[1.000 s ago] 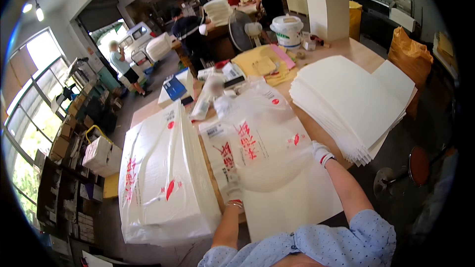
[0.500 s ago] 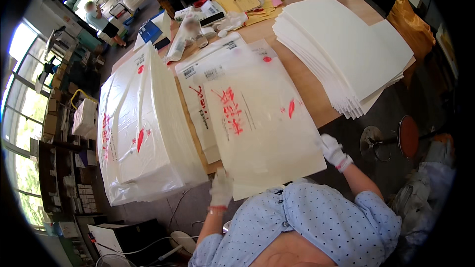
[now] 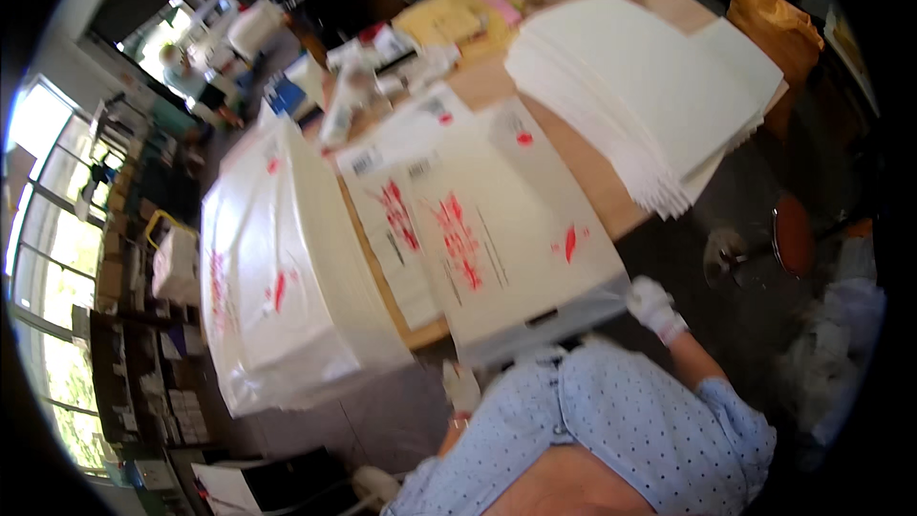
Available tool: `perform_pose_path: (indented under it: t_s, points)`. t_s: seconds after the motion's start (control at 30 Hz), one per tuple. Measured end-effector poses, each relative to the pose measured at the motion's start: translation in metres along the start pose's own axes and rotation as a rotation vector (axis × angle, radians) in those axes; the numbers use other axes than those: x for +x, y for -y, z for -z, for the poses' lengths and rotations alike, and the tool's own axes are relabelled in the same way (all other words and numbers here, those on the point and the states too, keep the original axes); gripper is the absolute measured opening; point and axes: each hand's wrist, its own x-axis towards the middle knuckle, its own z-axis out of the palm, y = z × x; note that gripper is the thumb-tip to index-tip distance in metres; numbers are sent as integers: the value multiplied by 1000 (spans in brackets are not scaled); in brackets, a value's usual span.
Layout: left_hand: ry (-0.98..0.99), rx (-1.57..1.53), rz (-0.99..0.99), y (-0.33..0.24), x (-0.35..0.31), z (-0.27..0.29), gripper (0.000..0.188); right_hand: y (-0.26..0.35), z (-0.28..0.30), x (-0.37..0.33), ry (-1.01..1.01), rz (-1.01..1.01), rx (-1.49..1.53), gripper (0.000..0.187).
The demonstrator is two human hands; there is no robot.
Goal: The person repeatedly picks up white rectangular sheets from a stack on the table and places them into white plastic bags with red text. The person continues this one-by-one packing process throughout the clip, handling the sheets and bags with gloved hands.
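Note:
A clear plastic bag [image 3: 521, 215] with red print lies at the table's near edge, a white sheet inside it. Its near end, a translucent strip with a dark slot, hangs toward my body. At that end's right corner is my right hand [image 3: 653, 306], in a white glove, its fingers closed on the plastic. My left hand [image 3: 461, 387], gloved too, is closed at the left corner, low beside my shirt. Motion blur softens both hands. Under the bag's left side lies another printed bag [image 3: 406, 272].
Left stands a tall stack of filled printed bags [image 3: 287, 268]. A fanned stack of white sheets [image 3: 640, 86] lies at the right, yellow envelopes [image 3: 454, 24] and clutter at the back. A round stool [image 3: 793, 236] stands right of the table; a person [image 3: 186, 76] is far left.
The white sheet has slid away from me, deeper into the bag, baring the translucent near end. My left hand has shifted right and nearer my body. The whole view has tilted slightly.

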Motion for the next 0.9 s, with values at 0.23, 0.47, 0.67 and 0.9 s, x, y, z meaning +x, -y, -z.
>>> perform_pose_path:
  t_s: [0.23, 0.47, 0.67, 0.9]
  points:
    - [-38, -183, -793, -101, 42, 43, 11, -32, -51, 63, 105, -130, 1028, 26]
    - [-733, -785, -695, -169, 62, 186, 19, 216, -3, 46, 440, 47, 1673, 31]
    - [-1016, -1111, -720, -125, 136, 347, 20, 402, -14, 32, 1012, 460, 1142, 34]
    - [-624, -762, -228, 130, 188, 336, 47, 424, -82, -9, 837, 788, 946, 35]
